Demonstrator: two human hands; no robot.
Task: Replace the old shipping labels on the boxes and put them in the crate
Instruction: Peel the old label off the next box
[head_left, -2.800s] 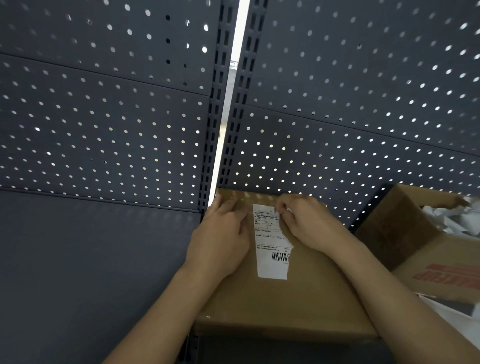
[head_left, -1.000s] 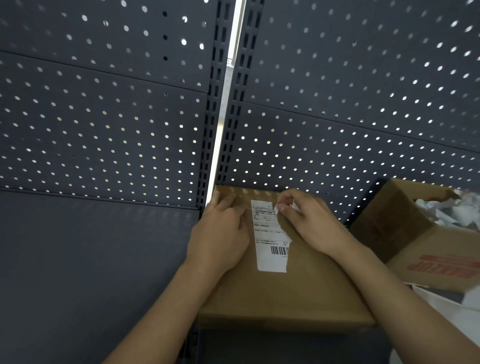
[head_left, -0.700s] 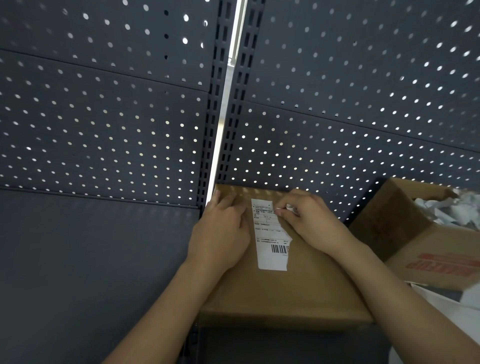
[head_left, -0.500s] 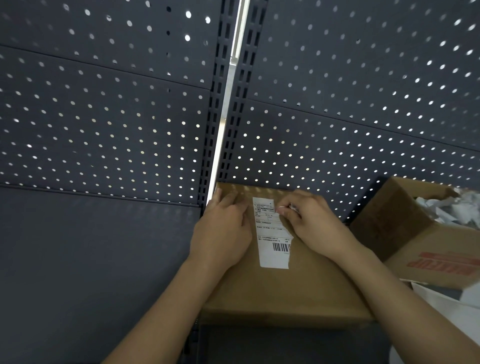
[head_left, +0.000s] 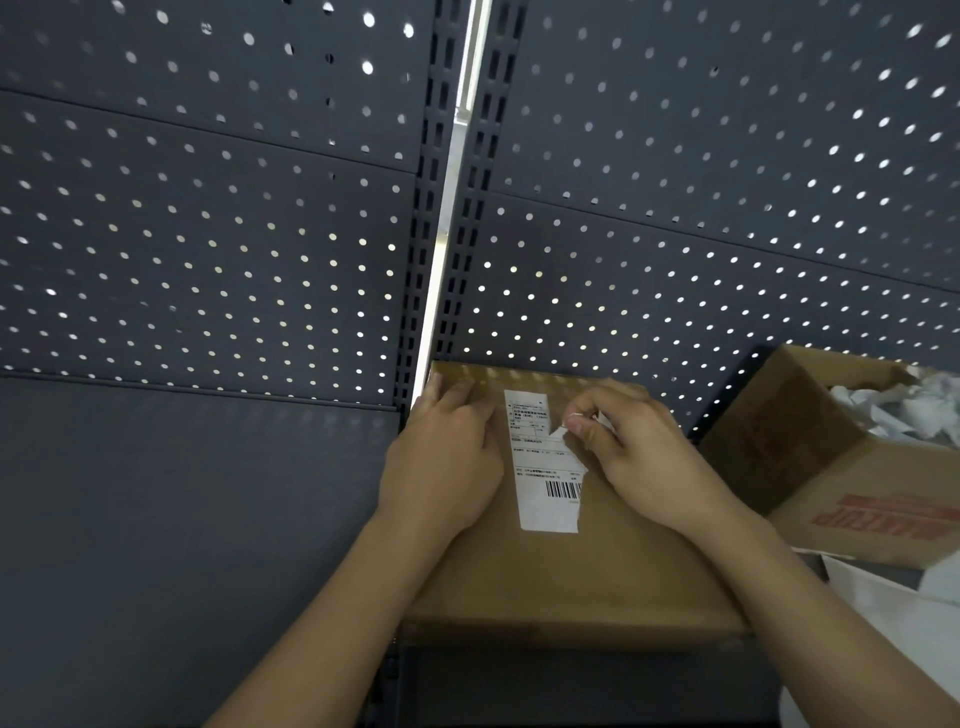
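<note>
The right hand (head_left: 639, 457) pinches a lifted edge of the label (head_left: 540, 467) — thin paper, likely to tear, best regripped just below the fingertips — while the left hand (head_left: 441, 457) presses straight fingers on the box (head_left: 597, 571).

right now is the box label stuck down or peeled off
Partly peeled: label mostly flat on the box, right edge torn and lifted where the right hand pinches it.

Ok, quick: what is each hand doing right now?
Left hand: open, lying flat on the cardboard box beside the shipping label.
Right hand: pinching a peeled bit at the shipping label's right edge.
</note>
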